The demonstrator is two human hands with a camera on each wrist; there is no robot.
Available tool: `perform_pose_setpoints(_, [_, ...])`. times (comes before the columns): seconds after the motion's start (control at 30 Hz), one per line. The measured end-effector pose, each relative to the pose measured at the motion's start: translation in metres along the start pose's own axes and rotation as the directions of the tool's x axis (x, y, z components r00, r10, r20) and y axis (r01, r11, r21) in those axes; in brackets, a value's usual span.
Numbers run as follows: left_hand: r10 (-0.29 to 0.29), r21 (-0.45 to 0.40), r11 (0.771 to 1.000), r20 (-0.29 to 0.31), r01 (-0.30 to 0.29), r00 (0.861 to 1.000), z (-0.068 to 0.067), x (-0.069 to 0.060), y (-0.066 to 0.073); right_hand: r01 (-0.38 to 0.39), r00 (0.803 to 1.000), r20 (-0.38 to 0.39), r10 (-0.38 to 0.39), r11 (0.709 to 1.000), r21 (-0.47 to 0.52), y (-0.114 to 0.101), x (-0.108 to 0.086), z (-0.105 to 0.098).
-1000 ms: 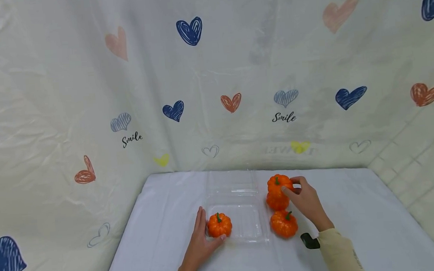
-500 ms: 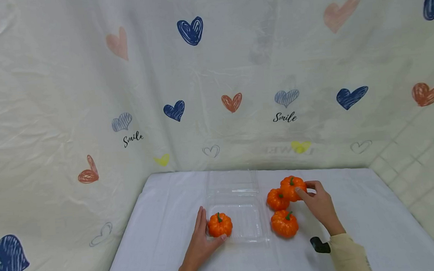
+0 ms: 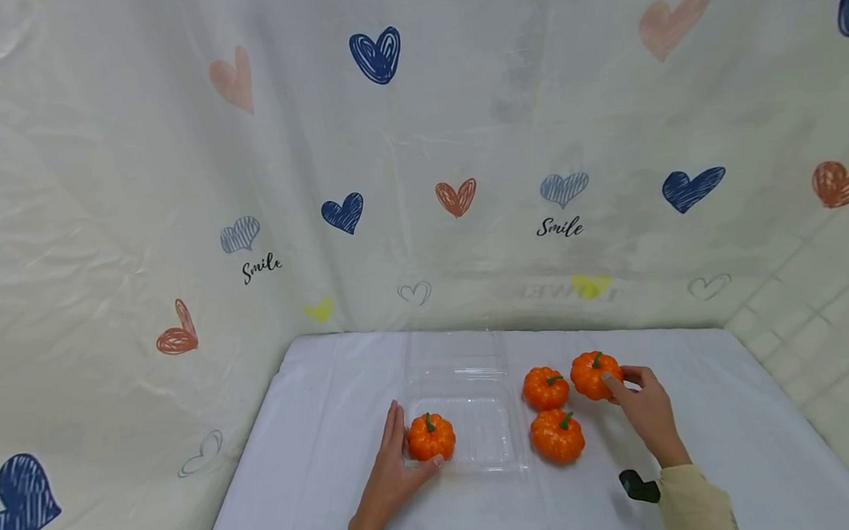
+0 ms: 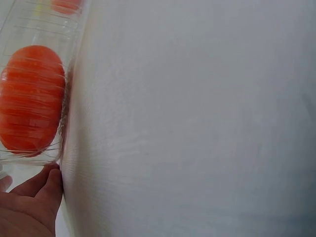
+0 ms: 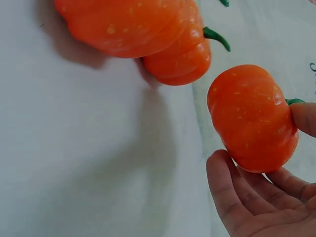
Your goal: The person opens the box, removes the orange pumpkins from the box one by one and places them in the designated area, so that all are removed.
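Observation:
My right hand (image 3: 648, 413) pinches a small orange toy pumpkin (image 3: 593, 375) with a green stem between thumb and fingers. The right wrist view shows that pumpkin (image 5: 252, 118) held above the white cloth. Just left of it, two more pumpkins stand on the table, one behind (image 3: 544, 389) and one in front (image 3: 556, 438). A hinged clear plastic box (image 3: 484, 436) lies with its lid thrown back, and one pumpkin (image 3: 431, 438) sits at its left side. My left hand (image 3: 390, 482) rests against the box's front left corner, its fingers straight along the side and its thumb at the front.
A white cloth (image 3: 298, 459) covers the table. Behind it hangs a pale curtain (image 3: 489, 131) printed with hearts. The box lid (image 3: 453, 352) lies toward the table's back edge. A dark device (image 3: 638, 487) is at the right wrist.
My right hand has carried its pumpkin to the right and toward me, away from the rear pumpkin it was over. The left hand stays at the box.

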State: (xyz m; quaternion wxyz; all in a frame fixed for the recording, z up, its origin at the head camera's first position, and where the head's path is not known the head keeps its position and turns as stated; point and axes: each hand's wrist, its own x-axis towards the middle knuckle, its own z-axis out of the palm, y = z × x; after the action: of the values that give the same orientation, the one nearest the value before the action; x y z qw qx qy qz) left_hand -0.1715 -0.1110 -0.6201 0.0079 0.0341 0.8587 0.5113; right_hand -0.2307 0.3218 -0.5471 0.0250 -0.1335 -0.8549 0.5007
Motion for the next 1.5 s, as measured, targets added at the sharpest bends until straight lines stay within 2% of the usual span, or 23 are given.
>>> perform_pose_setpoints(0.23, [0.012,0.01,1.0,-0.005,-0.012,1.0,-0.002,0.001,0.001,-0.029,1.0,-0.004,0.029,0.999,-0.039,0.014,0.002,0.002])
perform_pose_setpoints(0.43, [0.007,0.017,1.0,-0.006,-0.006,1.0,-0.001,0.002,0.002,-0.051,0.999,-0.005,0.051,0.998,-0.035,0.025,0.006,0.006])
perform_pose_setpoints(0.63, [0.001,-0.006,1.0,0.004,-0.001,1.0,0.001,-0.003,-0.003,-0.14,0.99,-0.007,0.14,0.989,-0.055,0.035,0.005,0.017])
perform_pose_setpoints(0.73, [0.009,-0.009,1.0,0.007,-0.009,1.0,0.003,-0.006,-0.006,-0.149,0.989,-0.032,0.148,0.987,-0.061,0.036,0.005,0.023])
perform_pose_setpoints(0.9, [0.021,0.004,1.0,-0.02,-0.021,1.0,0.002,-0.004,-0.007,-0.099,0.994,-0.06,0.095,0.993,-0.057,0.034,0.008,0.029])
perform_pose_setpoints(1.2, [0.005,-0.006,1.0,-0.002,-0.005,1.0,0.001,0.0,-0.003,-0.138,0.987,-0.091,0.136,0.99,-0.015,0.034,0.009,0.028])
perform_pose_setpoints(1.3, [0.001,0.0,1.0,-0.002,-0.001,1.0,0.001,0.001,-0.003,-0.141,0.985,-0.101,0.142,0.99,0.02,0.027,0.008,0.026])
perform_pose_setpoints(1.5, [0.001,-0.003,1.0,0.0,-0.001,1.0,0.0,0.003,-0.002,-0.113,0.99,-0.082,0.113,0.994,0.007,0.006,0.007,0.021])
